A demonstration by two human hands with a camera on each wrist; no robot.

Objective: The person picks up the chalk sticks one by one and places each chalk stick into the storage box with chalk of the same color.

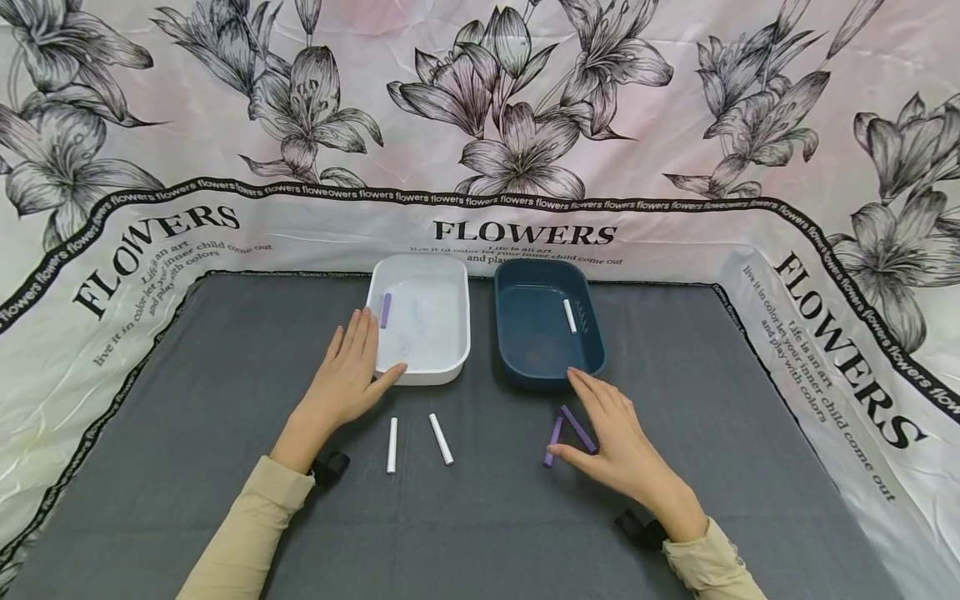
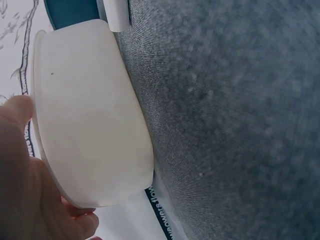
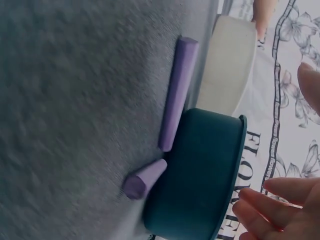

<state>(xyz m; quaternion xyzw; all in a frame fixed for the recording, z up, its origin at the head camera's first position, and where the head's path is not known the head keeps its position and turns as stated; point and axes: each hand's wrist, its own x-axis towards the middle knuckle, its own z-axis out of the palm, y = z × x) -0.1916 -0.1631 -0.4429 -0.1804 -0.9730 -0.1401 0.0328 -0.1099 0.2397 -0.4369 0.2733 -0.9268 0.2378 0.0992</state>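
My left hand (image 1: 347,379) lies over the left edge of a white plastic container (image 1: 423,377), its fingers straight and the thumb near the front rim. Inside that container, toward the left, is a purple chalk stick (image 1: 386,311). With fingers extended and thumb spread, my right hand (image 1: 621,440) is above two purple chalk sticks, a left one (image 1: 552,442) and a right one (image 1: 578,429), holding nothing. Its fingertips overlap the front rim of the dark teal container (image 1: 532,346) in the head view. A white chalk stick (image 1: 570,317) leans inside the teal container.
Two white chalk sticks, one upright in view (image 1: 392,446) and one slanted (image 1: 441,439), lie in front of the white container. A grey cloth (image 1: 487,533) covers the table. Behind it rises a flower-printed sheet (image 1: 315,225).
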